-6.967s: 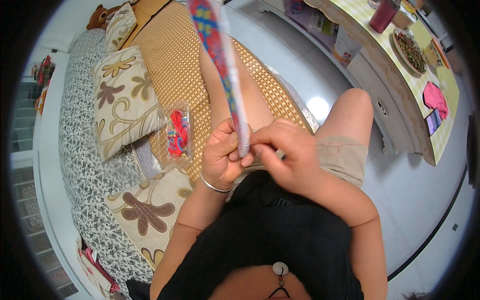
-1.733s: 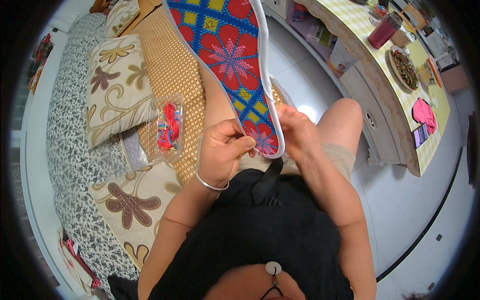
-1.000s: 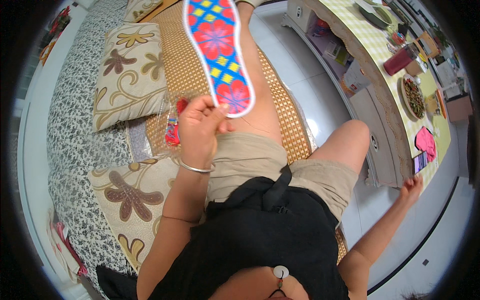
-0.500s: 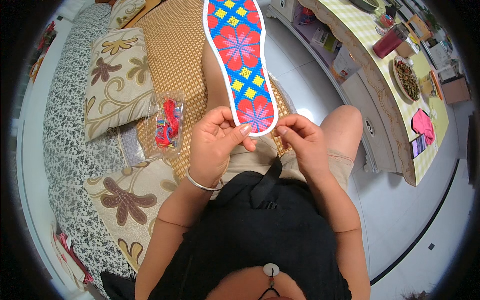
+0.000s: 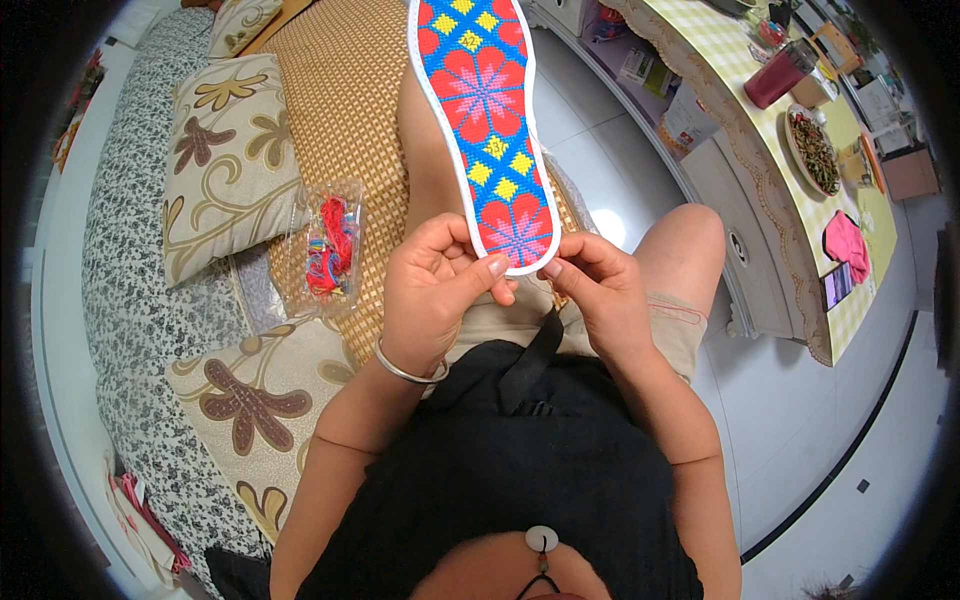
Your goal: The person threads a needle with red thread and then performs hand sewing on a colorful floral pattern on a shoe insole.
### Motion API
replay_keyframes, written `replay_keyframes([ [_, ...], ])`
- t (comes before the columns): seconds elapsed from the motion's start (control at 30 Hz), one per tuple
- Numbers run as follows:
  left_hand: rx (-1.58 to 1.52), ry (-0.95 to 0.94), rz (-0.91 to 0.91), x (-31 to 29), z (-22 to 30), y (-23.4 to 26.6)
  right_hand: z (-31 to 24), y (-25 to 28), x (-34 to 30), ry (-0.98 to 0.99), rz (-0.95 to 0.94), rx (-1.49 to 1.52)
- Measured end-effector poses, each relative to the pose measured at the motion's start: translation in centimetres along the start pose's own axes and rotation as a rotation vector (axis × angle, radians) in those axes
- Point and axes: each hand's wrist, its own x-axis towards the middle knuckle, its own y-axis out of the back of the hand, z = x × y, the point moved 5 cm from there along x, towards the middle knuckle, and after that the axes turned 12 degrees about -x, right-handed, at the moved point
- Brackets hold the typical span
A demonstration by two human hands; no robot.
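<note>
An embroidered insole [image 5: 494, 150] with red and pink flowers, yellow diamonds, a blue ground and a white edge is held upright before me, its far end cut off by the top of the picture. Thumb and fingers of my left hand [image 5: 437, 275] are closed on the left side of its rounded near end. On the opposite side, my right hand [image 5: 600, 285] pinches the white edge between thumb and forefinger. Whether a needle or thread is in that pinch is too small to make out.
Left of my leg, a clear plastic package [image 5: 330, 250] of red and coloured thread lies on the woven seat mat [image 5: 340, 100], near patterned cushions [image 5: 235, 160]. To the right stands a cabinet with a checked tablecloth [image 5: 740, 30], holding a dark red flask [image 5: 781, 75], a food plate [image 5: 812, 150] and a phone [image 5: 838, 286].
My right hand has shifted slightly left, and its thumb and forefinger have come onto the insole's edge. The left hand keeps its hold.
</note>
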Motion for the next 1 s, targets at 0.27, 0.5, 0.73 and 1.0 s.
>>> replay_keyframes([
  [0.27,0.008,-0.005,-0.002,-0.05,-0.12,0.13,0.17,0.16,-0.03,0.034,0.049,-0.061],
  [0.5,0.007,0.023,0.008,-0.14,-0.11,0.01,-0.36,0.14,-0.2,0.126,0.052,-0.17],
  [0.73,0.002,0.044,0.016,-0.22,-0.14,-0.09,-0.41,0.3,-0.28,0.142,0.049,-0.191],
  [1.0,-0.001,0.05,-0.008,-0.28,-0.3,-0.29,-0.01,0.76,-0.26,0.158,0.08,-0.114],
])
